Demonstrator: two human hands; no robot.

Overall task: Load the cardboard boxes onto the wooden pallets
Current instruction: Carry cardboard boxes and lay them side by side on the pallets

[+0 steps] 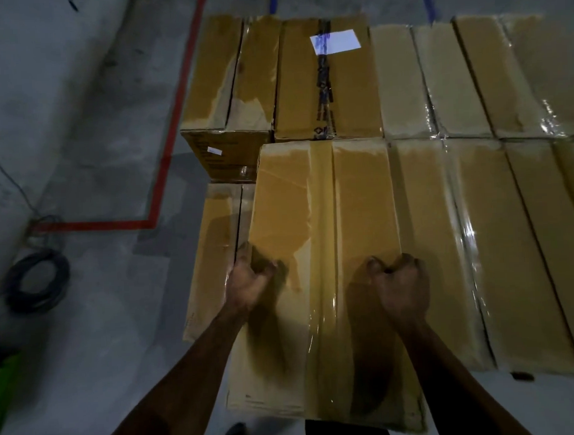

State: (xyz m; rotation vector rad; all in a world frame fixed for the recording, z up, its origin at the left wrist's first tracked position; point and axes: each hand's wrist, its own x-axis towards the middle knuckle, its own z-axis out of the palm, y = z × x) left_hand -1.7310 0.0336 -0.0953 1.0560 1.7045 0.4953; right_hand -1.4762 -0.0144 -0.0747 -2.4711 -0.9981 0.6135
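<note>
Item: taped cardboard box [325, 248], lying flat on the stack directly in front of me, flush beside shrink-wrapped boxes [475, 236] on its right. My left hand [252, 283] curls over its left edge, gripping it. My right hand [400, 283] rests fisted on its top, fingers curled, holding nothing.

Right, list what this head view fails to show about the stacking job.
- Wooden pallets: none visible; the boxes cover whatever lies beneath.
- White label on a far box: its print is blurred.
- Left hand and right hand on the near box: fingers curled, actual grip unclear.
- Right-hand box row: cut by the frame edge.
</note>
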